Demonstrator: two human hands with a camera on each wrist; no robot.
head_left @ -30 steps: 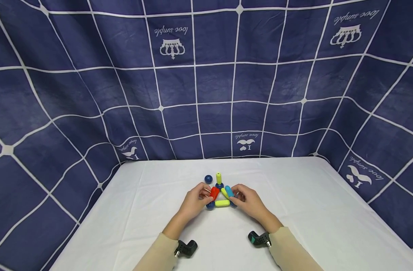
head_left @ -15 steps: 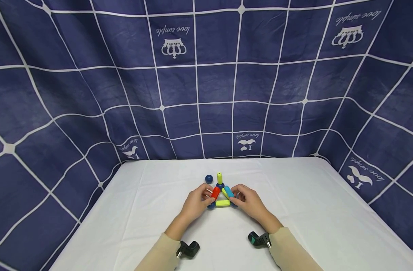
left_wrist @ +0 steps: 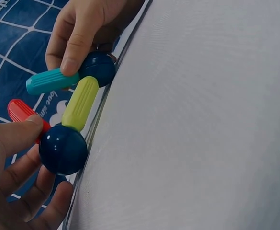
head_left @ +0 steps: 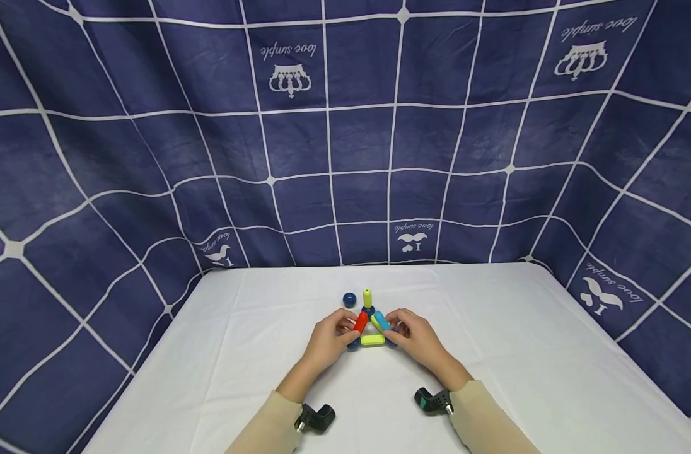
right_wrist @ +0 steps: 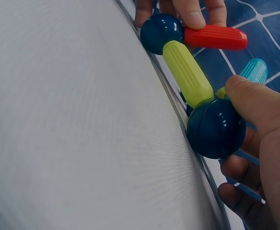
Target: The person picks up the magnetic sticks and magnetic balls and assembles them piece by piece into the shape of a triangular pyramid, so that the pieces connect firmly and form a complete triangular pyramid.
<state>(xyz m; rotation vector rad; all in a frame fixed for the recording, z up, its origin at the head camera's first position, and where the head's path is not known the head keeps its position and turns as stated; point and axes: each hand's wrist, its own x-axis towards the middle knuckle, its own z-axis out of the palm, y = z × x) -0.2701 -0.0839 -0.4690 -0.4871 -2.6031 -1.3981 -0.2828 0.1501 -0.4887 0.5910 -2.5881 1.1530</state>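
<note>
Dark blue balls and coloured ridged sticks form a triangle on the white table. My left hand (head_left: 326, 340) pinches a red stick (head_left: 360, 322) that leans inward from the near-left ball (left_wrist: 63, 150). Between thumb and fingers, my right hand (head_left: 418, 335) holds a light-blue stick (head_left: 382, 320), set at the near-right ball (right_wrist: 216, 128). A yellow-green stick (head_left: 372, 340) joins these two balls along the near side. Another yellow-green stick (head_left: 375, 323) runs back on the right, partly under the light-blue one. At the far ball (head_left: 368, 311) stands an upright yellow-green stick (head_left: 367, 297).
A separate dark blue ball (head_left: 349, 300) lies just left of the far corner. White cloth (head_left: 255, 328) covers the table, and a blue checked curtain (head_left: 357, 145) hangs behind and at both sides. Each forearm wears a black wrist camera (head_left: 316, 418).
The red stick has tilted inward to the right, with my left hand shifting slightly that way. The light-blue stick leans a little more to the left; my right hand has hardly moved.
</note>
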